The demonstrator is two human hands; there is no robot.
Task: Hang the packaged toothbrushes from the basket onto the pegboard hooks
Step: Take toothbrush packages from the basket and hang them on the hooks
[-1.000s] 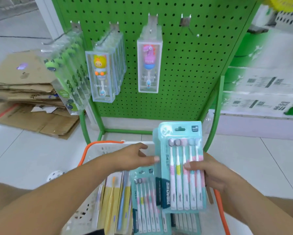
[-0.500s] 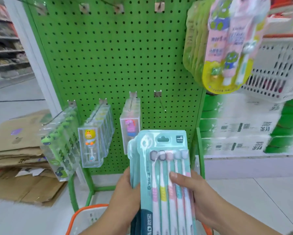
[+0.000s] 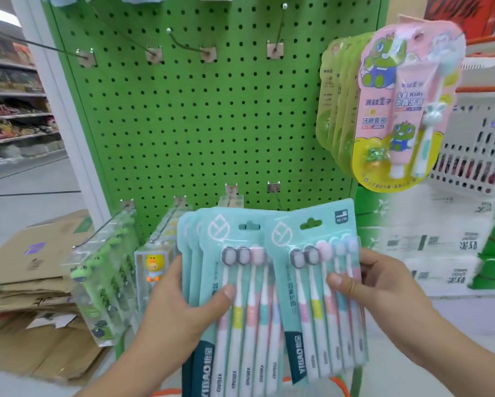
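Both hands up in front of the green pegboard [image 3: 197,124]; the right hand [image 3: 383,296] pinches one teal toothbrush pack [image 3: 312,282], thumb across the handles, "YIBAO" readable down its dark strip; the left hand [image 3: 180,310] grips a fanned stack of packs [image 3: 234,282] with the same "YIBAO" print, just left of the single one; to the right of the pegboard hang pink kids' toothpaste sets [image 3: 398,104] marked "Kids"; low on the pegboard, clear boxes [image 3: 108,282] hold character brushes.
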